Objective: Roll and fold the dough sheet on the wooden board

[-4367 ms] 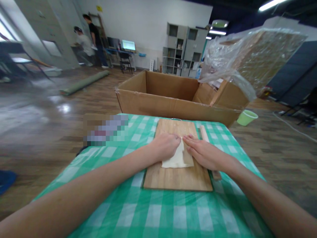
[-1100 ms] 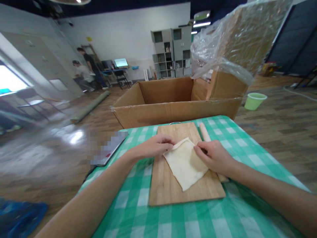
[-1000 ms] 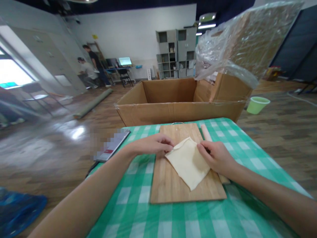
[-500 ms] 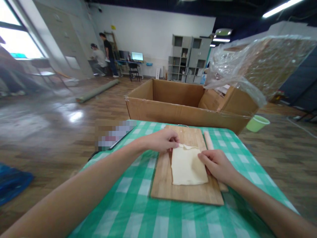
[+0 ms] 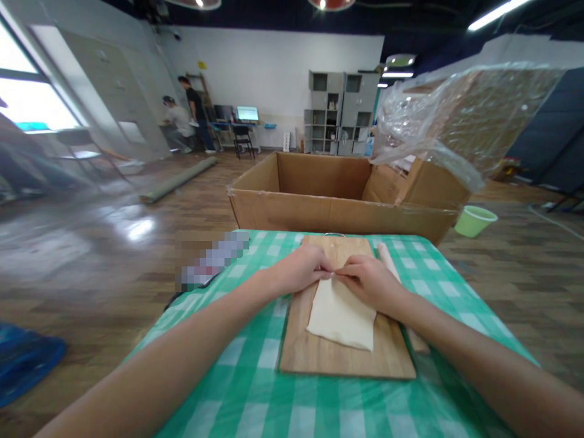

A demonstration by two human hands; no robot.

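Note:
A pale sheet of dough (image 5: 340, 313) lies on a wooden cutting board (image 5: 347, 359) on the green checked tablecloth (image 5: 255, 389). My left hand (image 5: 303, 269) and my right hand (image 5: 367, 281) meet at the dough's far edge. Both have their fingers closed, pinching that edge. A wooden rolling pin (image 5: 390, 261) lies along the board's right side, partly hidden by my right forearm.
A large open cardboard box (image 5: 337, 198) stands just beyond the table, with clear plastic wrap (image 5: 460, 115) rising at its right. A flat device (image 5: 212, 264) lies on the table's left. A green bowl (image 5: 474, 220) sits on the floor. Two people stand far back left.
The dough has been turned from a diamond to lie lengthwise. My right hand has moved from the dough's right side up to its far edge, beside my left hand.

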